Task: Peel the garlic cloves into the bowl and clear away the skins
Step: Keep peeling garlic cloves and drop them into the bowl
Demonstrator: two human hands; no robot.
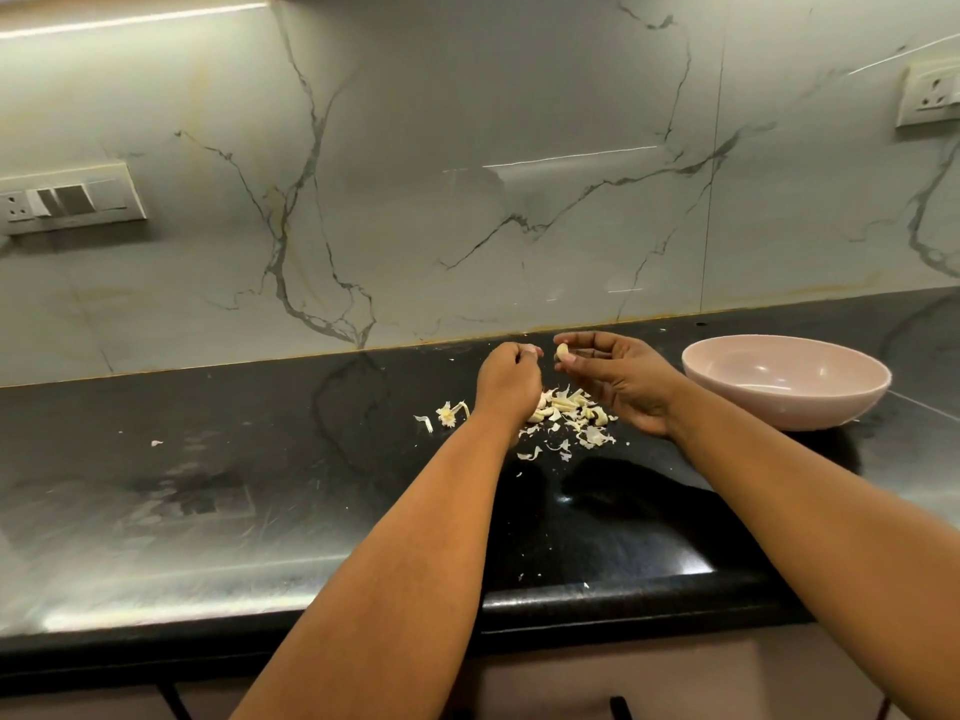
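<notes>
My right hand (621, 379) pinches a pale garlic cloves piece (562, 351) between thumb and fingertips, raised above the black counter (260, 459). My left hand (511, 379) is just left of it, fingers curled around a small scrap of skin (531, 349). Under both hands lies a pile of cloves and papery skins (569, 413). A pink bowl (789, 407) stands to the right of my right hand; its visible inside looks bare.
A garlic stem scrap (450, 412) and loose skin flakes (157, 443) lie left of the pile. A marble backsplash with a left switch plate (70, 200) and a right socket (930, 96) rises behind. The counter's front edge (571, 605) runs near my forearms.
</notes>
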